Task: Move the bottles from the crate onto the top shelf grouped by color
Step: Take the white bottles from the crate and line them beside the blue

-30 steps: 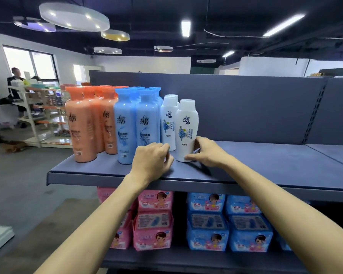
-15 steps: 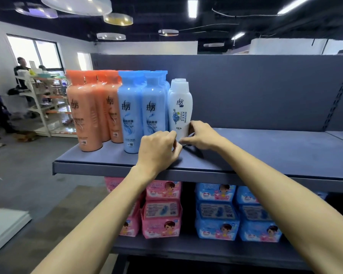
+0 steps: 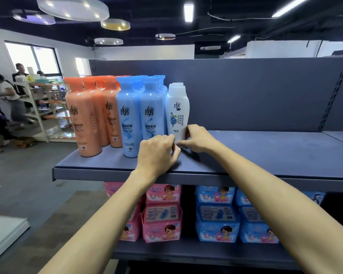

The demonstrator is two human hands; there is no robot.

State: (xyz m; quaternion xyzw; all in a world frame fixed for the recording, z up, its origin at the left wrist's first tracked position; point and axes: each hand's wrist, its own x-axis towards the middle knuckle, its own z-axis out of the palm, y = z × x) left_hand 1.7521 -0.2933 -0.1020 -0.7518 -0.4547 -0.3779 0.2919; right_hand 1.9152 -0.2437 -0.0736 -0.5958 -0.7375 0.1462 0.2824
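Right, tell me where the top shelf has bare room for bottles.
Bare: the top shelf right of the white bottles, out to the slotted upright. Narrow front strip before the orange bottles and blue bottles. Crowded: left end, with left hand and right hand at the white bottles.

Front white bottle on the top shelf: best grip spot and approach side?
Take the front white bottle by its mid-body, from the right: it stands upright, blue bottles crowd its left, and the top shelf is open to its right.
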